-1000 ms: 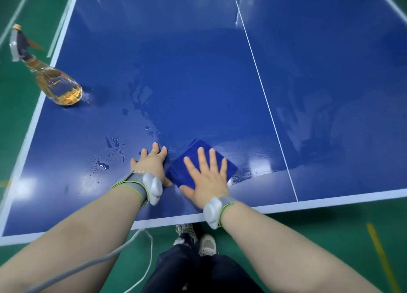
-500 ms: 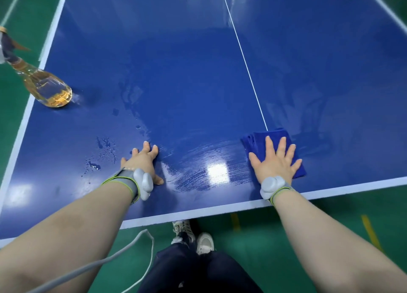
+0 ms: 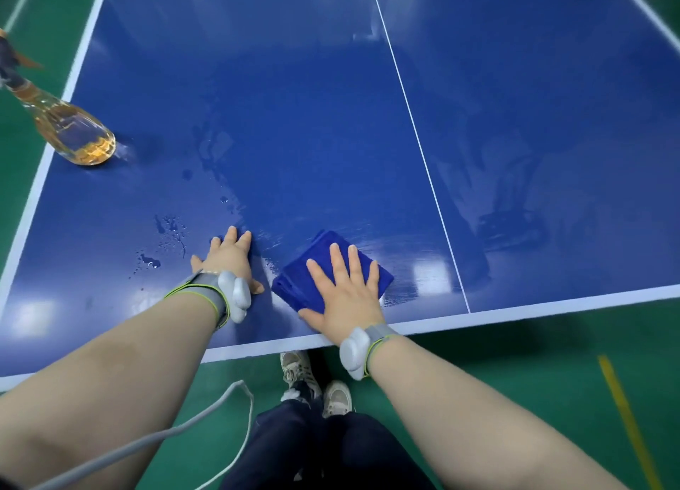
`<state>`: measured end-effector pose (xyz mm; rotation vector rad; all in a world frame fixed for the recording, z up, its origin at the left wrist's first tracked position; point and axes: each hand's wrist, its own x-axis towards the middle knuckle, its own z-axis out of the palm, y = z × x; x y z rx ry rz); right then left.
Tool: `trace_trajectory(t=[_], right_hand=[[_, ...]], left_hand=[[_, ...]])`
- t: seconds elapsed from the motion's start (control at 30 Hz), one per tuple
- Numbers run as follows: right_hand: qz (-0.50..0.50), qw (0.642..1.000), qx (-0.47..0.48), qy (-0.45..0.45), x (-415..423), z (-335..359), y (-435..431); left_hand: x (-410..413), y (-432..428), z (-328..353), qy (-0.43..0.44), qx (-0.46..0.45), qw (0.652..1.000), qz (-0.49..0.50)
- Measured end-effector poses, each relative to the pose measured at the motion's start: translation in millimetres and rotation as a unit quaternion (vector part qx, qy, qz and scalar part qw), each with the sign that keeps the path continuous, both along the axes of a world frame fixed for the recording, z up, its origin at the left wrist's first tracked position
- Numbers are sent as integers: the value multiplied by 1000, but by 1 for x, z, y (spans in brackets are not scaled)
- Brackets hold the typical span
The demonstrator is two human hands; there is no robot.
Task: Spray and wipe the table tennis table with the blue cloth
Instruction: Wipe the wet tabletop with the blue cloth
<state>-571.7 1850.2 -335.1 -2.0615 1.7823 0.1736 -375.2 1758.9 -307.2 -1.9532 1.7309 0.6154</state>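
Note:
The blue table tennis table (image 3: 294, 103) fills the view, its white end line near me. My right hand (image 3: 344, 290) presses flat, fingers straight, on the folded blue cloth (image 3: 294, 287) close to the near edge, left of the white centre line. My left hand (image 3: 230, 259) rests flat on the table just left of the cloth. A clear spray bottle (image 3: 71, 128) with amber liquid stands near the left side line. Droplets (image 3: 167, 235) lie left of my left hand, and wet wipe streaks shine to the right of the cloth.
Green floor surrounds the table. My shoes (image 3: 316, 383) stand just under the near edge. A grey cable (image 3: 206, 419) hangs from my left arm. A yellow floor line (image 3: 625, 416) runs at the lower right.
My right hand slid the cloth right across the centre line half a second ago, then back left to beside my left hand. The left hand stayed in place.

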Motion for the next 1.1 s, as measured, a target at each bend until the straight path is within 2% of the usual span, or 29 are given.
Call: trace_trajectory(t=[0.07, 0.17, 0.33, 0.5, 0.57, 0.67, 0.8, 0.9, 0.97, 1.1], right_hand=[[-35, 999, -15, 0, -20, -3, 1], [-152, 987, -33, 27, -64, -4, 1], [-339, 938, -43, 59, -138, -5, 6], [-407, 910, -17, 72, -110, -6, 3], [-401, 913, -20, 68, -82, -5, 7], [-340, 938, -34, 54, -20, -3, 16], [-180, 983, -29, 35, 80, -2, 32], [-62, 997, -22, 28, 133, -1, 36], [-46, 998, -4, 31, 143, 0, 31], [-94, 995, -14, 25, 132, 2, 23]], left_hand=[[1, 5, -2, -2, -12, 1000, 14], [2, 11, -2, -1, -26, 999, 21], [5, 17, -2, -5, -35, 999, 19], [11, 20, -1, -1, -26, 1000, -11], [12, 21, 1, 3, -23, 999, -38], [24, 21, 8, 14, -15, 997, -81], [48, 23, 15, 50, 3, 992, -118], [74, 31, 14, 65, -13, 986, -155], [96, 34, 14, 48, -19, 983, -174], [141, 32, 19, 39, -19, 985, -167]])
